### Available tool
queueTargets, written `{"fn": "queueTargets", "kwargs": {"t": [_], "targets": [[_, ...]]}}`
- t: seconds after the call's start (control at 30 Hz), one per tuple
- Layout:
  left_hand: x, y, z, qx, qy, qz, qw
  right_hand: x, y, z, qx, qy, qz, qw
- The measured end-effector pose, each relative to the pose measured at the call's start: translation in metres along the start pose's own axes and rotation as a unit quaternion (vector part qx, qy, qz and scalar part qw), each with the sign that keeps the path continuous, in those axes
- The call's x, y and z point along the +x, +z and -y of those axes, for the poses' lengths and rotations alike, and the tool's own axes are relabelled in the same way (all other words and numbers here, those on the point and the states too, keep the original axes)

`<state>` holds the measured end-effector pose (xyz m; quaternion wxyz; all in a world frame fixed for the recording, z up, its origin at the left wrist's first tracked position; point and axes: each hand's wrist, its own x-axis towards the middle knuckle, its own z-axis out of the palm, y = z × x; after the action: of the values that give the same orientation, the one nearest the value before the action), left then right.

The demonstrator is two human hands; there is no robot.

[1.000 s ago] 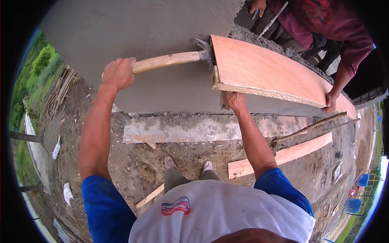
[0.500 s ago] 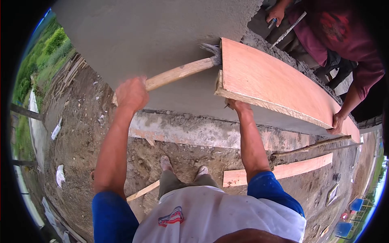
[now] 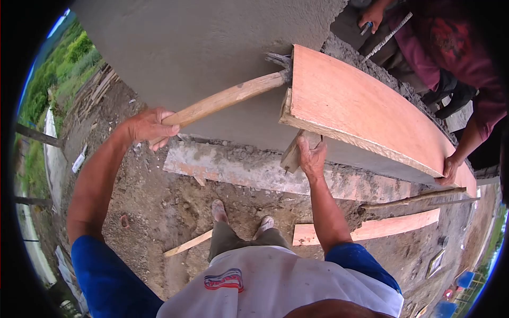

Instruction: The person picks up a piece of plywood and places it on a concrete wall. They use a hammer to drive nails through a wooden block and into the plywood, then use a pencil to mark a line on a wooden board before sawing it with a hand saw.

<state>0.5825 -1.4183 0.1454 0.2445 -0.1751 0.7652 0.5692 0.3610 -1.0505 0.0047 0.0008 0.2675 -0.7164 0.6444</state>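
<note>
My left hand (image 3: pixel 151 127) is closed round the lower end of a claw hammer's wooden handle (image 3: pixel 228 100). The dark hammer head (image 3: pixel 287 71) sits at the left end of a reddish plywood board (image 3: pixel 350 106), its claw pointing left. Below the board's near edge, my right hand (image 3: pixel 313 156) grips a short wooden block (image 3: pixel 292 155); a nail seems to stick out of its lower end. The block's top is hidden under the board. A co-worker's hand (image 3: pixel 450 169) holds the board's right end.
A grey plastered concrete slab (image 3: pixel 201 47) lies beyond the board. Another person's hand (image 3: pixel 373 18) and a ribbed steel bar (image 3: pixel 389 36) are at upper right. A pole (image 3: pixel 413 199), a plywood strip (image 3: pixel 376 228) and a small stick (image 3: pixel 188 244) lie on the dirt near my feet.
My left hand and the handle's end have swung left and slightly down, the hammer head staying by the board's end. More of the block in my right hand shows below the board.
</note>
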Motion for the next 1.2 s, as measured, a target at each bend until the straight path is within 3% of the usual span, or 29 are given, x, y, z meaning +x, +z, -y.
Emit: {"fn": "queueTargets", "kwargs": {"t": [0.1,0.17,0.27,0.47,0.73,0.83,0.97,1.03,1.1,1.2], "targets": [[0.006,0.004,0.011,-0.101,0.019,0.056,0.993,-0.011,0.028,0.011,0.110,0.070,0.080,0.988],[0.010,0.011,0.017,-0.136,0.033,0.079,0.987,-0.009,0.062,0.032,0.268,0.090,0.091,0.955],[0.011,0.023,0.021,-0.160,0.060,0.054,0.984,0.002,0.087,0.049,0.242,0.105,0.151,0.953],[0.004,0.063,0.021,-0.177,0.099,-0.021,0.979,-0.002,0.095,0.064,0.345,0.113,0.107,0.926],[0.004,0.088,0.008,-0.146,0.058,-0.117,0.981,0.018,0.063,0.035,0.177,0.111,0.258,0.944],[0.006,0.089,-0.002,0.008,-0.014,-0.176,0.984,0.027,0.055,0.030,0.071,0.089,0.313,0.943],[0.018,0.112,-0.009,-0.049,-0.028,-0.171,0.984,0.035,0.036,0.041,-0.093,0.025,0.316,0.944],[0.034,0.151,0.020,-0.151,-0.017,-0.154,0.976,0.041,0.013,0.054,-0.072,0.060,0.322,0.942],[0.050,0.179,0.016,-0.154,-0.022,-0.175,0.972,0.031,-0.002,0.049,-0.057,0.091,0.332,0.937],[0.029,0.173,0.000,-0.117,-0.027,-0.211,0.970,0.032,0.025,0.037,0.007,0.068,0.336,0.939]]}}
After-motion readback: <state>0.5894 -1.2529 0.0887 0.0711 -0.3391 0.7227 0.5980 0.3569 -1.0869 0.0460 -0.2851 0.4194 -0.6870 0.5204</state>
